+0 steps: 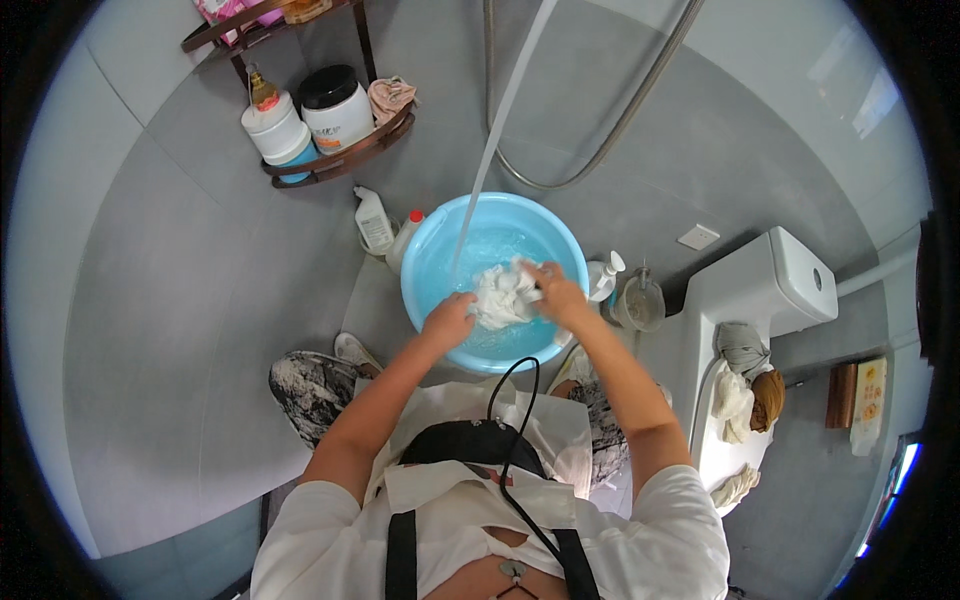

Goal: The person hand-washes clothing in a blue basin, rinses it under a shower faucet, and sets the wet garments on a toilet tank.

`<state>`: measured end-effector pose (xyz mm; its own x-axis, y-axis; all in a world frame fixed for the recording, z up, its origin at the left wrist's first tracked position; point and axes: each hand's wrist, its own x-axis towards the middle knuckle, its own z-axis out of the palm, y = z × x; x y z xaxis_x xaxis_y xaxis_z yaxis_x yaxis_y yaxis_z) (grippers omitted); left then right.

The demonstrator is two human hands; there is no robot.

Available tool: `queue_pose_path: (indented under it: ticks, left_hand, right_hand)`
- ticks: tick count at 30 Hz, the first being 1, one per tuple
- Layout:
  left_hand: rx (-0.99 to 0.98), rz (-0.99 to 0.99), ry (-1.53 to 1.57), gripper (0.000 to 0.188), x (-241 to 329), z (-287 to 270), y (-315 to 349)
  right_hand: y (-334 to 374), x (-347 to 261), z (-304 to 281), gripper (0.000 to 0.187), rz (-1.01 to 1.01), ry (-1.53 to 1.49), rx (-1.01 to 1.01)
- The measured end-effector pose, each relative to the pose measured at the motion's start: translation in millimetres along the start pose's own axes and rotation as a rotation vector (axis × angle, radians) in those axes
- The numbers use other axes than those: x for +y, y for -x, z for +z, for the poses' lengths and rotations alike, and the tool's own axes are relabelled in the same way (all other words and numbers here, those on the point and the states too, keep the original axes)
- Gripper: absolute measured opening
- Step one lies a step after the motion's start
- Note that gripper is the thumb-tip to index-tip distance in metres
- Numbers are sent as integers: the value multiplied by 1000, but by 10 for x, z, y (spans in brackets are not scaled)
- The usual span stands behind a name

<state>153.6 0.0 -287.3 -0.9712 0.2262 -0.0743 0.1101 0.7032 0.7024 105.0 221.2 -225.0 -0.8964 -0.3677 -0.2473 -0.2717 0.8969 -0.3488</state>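
Note:
A bunched white cloth (505, 296) lies wet in the water of a round light-blue basin (422, 228). Over the near left rim reaches my left hand (450, 321), its fingers closed on the cloth's left edge. My right hand (556, 292), slightly blurred, comes in from the right and grips the cloth's upper right part. A thin pale stream of water (495, 135) runs down into the basin left of the cloth. The folds hide some of my fingertips.
Behind the basin's left side stand a white bottle (373, 220) and a red-capped jug (406, 240). A white pump bottle (604, 274) and a clear container (640, 303) stand right. A corner shelf (345, 160) holds tubs; a metal hose (600, 150) hangs behind. Garments lie on the white toilet (705, 340).

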Motion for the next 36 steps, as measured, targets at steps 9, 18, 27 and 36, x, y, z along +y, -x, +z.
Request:
queue_pose_path:
  ticks: [9,18,27,36]
  left_hand:
    - [-126,76,-221,46,57,284,-36]
    - [-585,54,-270,51,-235,683,-235]
    - [-655,55,-348,27,-243,665,-498]
    - [-139,67,-216,32,14,188,-212]
  right_hand:
    - [-466,53,848,79,105,259,-328]
    - [-938,173,914,97,273,171,-381]
    - [-679,221,807,61,38,406,-459]
    - [-319,21,138,49,55,96,-18]
